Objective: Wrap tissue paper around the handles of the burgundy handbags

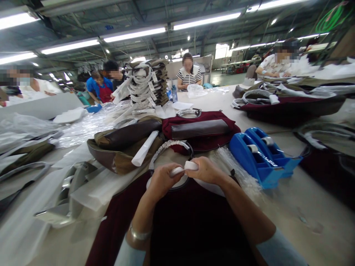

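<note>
Both hands meet over the top edge of a dark maroon bag (124,207) that lies in front of me. My left hand (163,180) is closed round a white wrapped piece of the bag's handle (176,171). Close beside it, my right hand (206,170) pinches another white wrapped piece (191,166); the two pieces almost touch. Behind the hands a second handle (169,146), wrapped in pale material, arches up. Part of the near handle is hidden by my fingers.
A blue tape dispenser (260,157) stands at the right, a grey one (68,195) at the left. An olive bag (124,144) and another maroon bag (199,129) lie ahead. Stacked bags (149,83) rise behind. Several people work around the tables.
</note>
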A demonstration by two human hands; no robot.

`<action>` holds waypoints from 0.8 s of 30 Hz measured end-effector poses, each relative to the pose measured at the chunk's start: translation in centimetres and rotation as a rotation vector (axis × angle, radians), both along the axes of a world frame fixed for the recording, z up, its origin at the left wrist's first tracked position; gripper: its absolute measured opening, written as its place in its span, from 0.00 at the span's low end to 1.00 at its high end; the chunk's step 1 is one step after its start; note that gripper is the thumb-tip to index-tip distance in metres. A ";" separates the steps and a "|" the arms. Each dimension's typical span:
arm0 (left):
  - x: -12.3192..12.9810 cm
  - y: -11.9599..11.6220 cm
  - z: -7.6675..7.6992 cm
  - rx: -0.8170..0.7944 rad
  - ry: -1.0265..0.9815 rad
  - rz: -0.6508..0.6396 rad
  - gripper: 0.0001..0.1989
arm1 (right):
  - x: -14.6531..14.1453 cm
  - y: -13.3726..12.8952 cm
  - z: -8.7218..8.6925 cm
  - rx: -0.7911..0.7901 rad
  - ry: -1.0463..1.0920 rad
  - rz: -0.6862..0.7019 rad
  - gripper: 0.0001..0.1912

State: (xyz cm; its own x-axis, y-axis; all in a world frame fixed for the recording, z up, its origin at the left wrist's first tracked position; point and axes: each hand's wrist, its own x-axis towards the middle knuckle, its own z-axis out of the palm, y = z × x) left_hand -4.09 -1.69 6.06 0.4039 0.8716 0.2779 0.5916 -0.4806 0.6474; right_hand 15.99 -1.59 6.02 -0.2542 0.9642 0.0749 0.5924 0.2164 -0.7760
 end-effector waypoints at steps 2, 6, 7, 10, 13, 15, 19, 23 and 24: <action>0.1 -0.1 0.1 0.010 -0.018 0.016 0.08 | -0.1 0.1 -0.1 -0.024 0.055 0.006 0.12; 0.2 -0.2 0.6 0.042 -0.094 0.076 0.07 | -0.7 -0.2 0.4 -0.143 0.306 0.002 0.13; 0.2 -0.3 0.8 0.045 -0.118 0.085 0.07 | -0.8 -0.3 0.6 -0.176 0.379 -0.010 0.14; 0.2 -0.4 1.2 0.065 -0.181 0.095 0.05 | -1.5 -0.5 1.0 -0.277 0.579 -0.071 0.16; 0.3 -0.4 1.6 0.125 -0.199 0.119 0.04 | -2.1 -0.6 1.0 -0.388 0.758 -0.122 0.20; 0.5 -0.4 2.0 0.185 -0.156 0.133 0.04 | -2.3 -0.6 1.0 -0.419 0.809 -0.134 0.22; 0.6 -1.0 3.8 0.324 0.127 0.122 0.07 | -2.6 -1.0 2.1 -0.129 0.528 -0.208 0.18; -1.7 -2.3 7.1 0.421 0.234 0.189 0.09 | -1.6 -1.8 4.4 0.111 0.367 -0.316 0.17; -2.9 -2.4 7.9 0.455 0.213 0.255 0.08 | -1.0 -2.0 4.8 0.085 0.431 -0.349 0.18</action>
